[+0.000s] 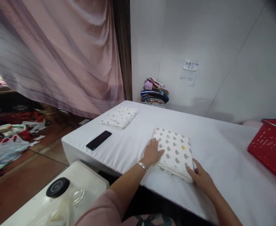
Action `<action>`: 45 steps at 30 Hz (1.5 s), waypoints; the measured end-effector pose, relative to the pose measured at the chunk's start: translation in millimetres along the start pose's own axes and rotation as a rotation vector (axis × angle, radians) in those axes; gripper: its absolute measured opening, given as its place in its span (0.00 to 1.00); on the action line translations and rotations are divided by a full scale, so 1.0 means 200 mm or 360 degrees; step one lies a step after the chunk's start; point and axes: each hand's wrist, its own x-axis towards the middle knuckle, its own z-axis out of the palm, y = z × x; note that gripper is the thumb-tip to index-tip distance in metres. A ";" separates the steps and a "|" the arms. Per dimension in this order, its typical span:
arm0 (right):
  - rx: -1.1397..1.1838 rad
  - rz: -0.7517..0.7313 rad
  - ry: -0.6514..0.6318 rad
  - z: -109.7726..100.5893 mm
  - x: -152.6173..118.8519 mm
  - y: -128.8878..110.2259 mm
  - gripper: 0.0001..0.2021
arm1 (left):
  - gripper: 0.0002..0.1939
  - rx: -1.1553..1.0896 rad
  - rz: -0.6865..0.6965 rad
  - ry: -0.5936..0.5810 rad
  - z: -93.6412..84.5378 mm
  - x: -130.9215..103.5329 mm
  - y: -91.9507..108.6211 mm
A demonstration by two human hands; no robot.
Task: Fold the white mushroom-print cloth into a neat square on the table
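A folded white cloth [173,147] with grey mushroom-like prints and a few coloured ones lies on the white-covered table in front of me. At its left edge rests my left hand [153,152], fingers stretched out on the fabric and thumb apart; a silver bracelet circles that wrist. My right hand [200,177] has the cloth's near right corner between its thumb on top and fingers along the side; some of those fingers are hidden. Farther left on the table is a second folded white cloth [120,117] with small dark prints. A black phone [99,140] lies nearer to me.
The white table [223,150] carries a red perforated basket [270,147] on the right. Stacked folded fabrics [154,92] stand by the wall behind. At lower left is a white surface [86,175] with a black round lid [57,187]. A pink curtain [88,56] hangs at left.
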 end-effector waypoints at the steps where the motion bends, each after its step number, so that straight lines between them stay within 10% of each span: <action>1: -0.0084 -0.0052 0.0032 -0.01 0.00 -0.02 0.39 | 0.34 0.0000 0.0013 0.0013 0.00 0.00 -0.01; 11: -0.0553 -0.0910 0.0411 0.02 0.21 -0.61 0.32 | 0.33 0.0082 0.0025 0.0049 0.00 0.01 -0.01; 21: -0.0873 -0.0500 0.0115 0.21 0.49 -0.37 0.34 | 0.32 0.0171 -0.0071 -0.0196 -0.08 0.04 0.05; 26: -0.0884 -0.0518 0.0139 0.20 0.47 -0.38 0.34 | 0.32 0.0292 0.0125 0.0000 -0.12 0.22 0.14; 34: -0.0867 -0.0383 -0.0045 0.15 0.53 -0.49 0.33 | 0.34 0.0193 0.0026 -0.0001 0.03 0.31 0.00; 40: -0.0826 -0.0688 0.0370 0.14 0.69 -0.68 0.33 | 0.35 0.0151 0.0009 0.0003 0.03 0.30 0.01; 45: -0.0931 -0.0550 -0.0024 0.26 0.80 -0.58 0.33 | 0.33 0.0179 0.0068 0.0088 0.05 0.29 -0.01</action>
